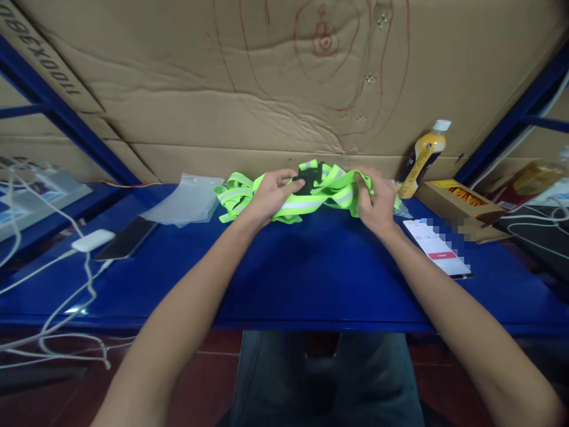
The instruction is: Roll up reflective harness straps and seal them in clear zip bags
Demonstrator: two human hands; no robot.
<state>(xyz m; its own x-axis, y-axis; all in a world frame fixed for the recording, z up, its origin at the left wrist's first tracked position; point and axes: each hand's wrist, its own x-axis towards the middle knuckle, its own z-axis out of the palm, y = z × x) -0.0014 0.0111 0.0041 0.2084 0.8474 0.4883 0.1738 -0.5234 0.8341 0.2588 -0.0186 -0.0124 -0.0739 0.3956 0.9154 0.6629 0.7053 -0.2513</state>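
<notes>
A neon-green reflective strap harness [302, 203] with silver stripes and a black patch [310, 179] is bunched at the back of the blue table. My left hand [272, 194] grips its left part, the thumb pressed on the black patch. Pinched in the fingers of my right hand [377, 198] is a loop of the same green strap at the right end. Loose loops lie left of my left hand. Clear plastic bags [184, 200] are stacked just left of the harness.
On the left are a black phone [127, 238], a white earbud case [93, 240] and tangled white cables. Rightward stand a yellow drink bottle [422, 159], an open cardboard box [460, 204] and a lit phone [438, 248]. A cardboard wall [178, 118] closes off the back.
</notes>
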